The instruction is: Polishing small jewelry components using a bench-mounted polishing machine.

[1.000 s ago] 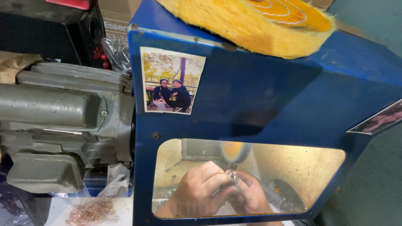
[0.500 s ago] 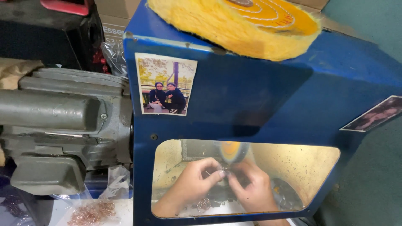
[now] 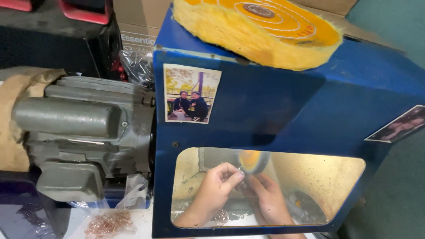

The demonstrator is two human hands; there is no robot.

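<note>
Through the window of a blue metal hood (image 3: 265,110) I see both my hands inside. My left hand (image 3: 215,188) and my right hand (image 3: 266,199) pinch a small metal ring-like piece (image 3: 242,173) together, holding it just under a small spinning yellow buffing wheel (image 3: 253,160). The piece is tiny and partly hidden by my fingertips. A few thin metal rings (image 3: 221,217) lie on the floor of the hood below my left wrist.
A large yellow cloth buffing wheel (image 3: 261,26) lies flat on top of the hood. A grey motor (image 3: 84,132) sits to the left. A clear bag of copper-coloured small parts (image 3: 108,221) lies at the lower left. A photo (image 3: 190,94) is stuck on the hood.
My view has shifted so the hood sits further right. My hands have risen slightly, bringing the small piece up close under the spinning wheel.
</note>
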